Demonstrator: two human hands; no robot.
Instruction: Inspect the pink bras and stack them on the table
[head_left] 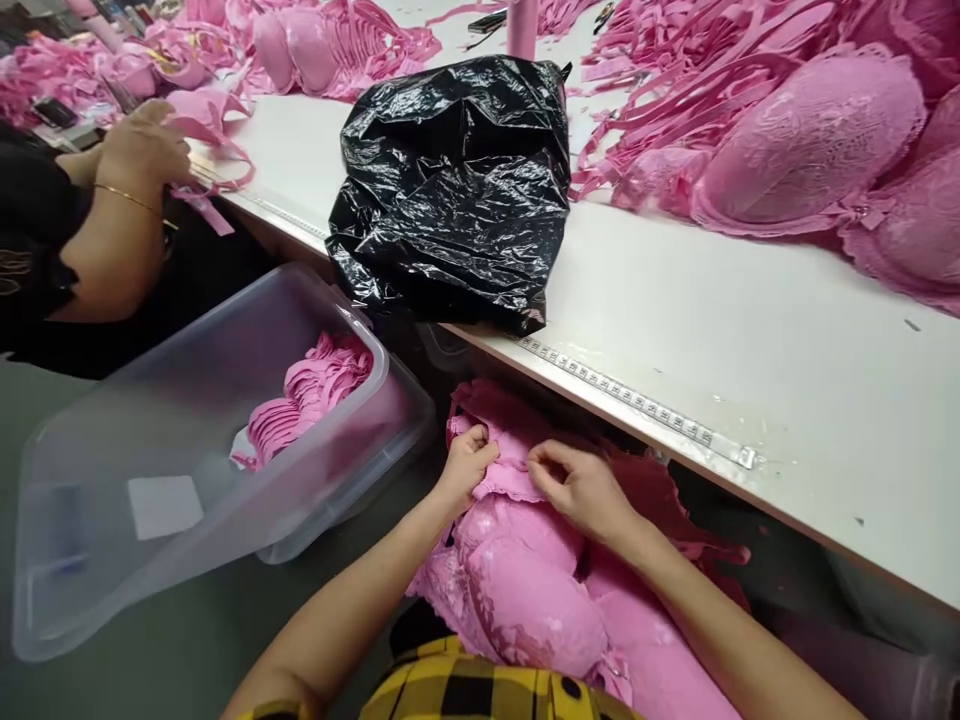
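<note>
A pink lace bra [517, 590] lies across my lap, its padded cups toward me and its band stretched up under the table edge. My left hand [469, 462] is closed on the band, thumb and fingers pinching the fabric. To the right of it, my right hand [574, 485] pinches at the same band, thumb and forefinger meeting at its edge. Whether a thread or only cloth is between those fingertips is too small to tell. More pink fabric [652, 500] hangs beyond my right hand, in the shade below the tabletop.
A white table [712, 310] carries a black plastic bag [457, 190], a taped measuring strip [622, 388] and heaps of pink bras [810, 140]. At left stands a clear plastic bin [225, 330] with stacked pink pieces [300, 405]. A co-worker's hand [146, 145] handles pink straps.
</note>
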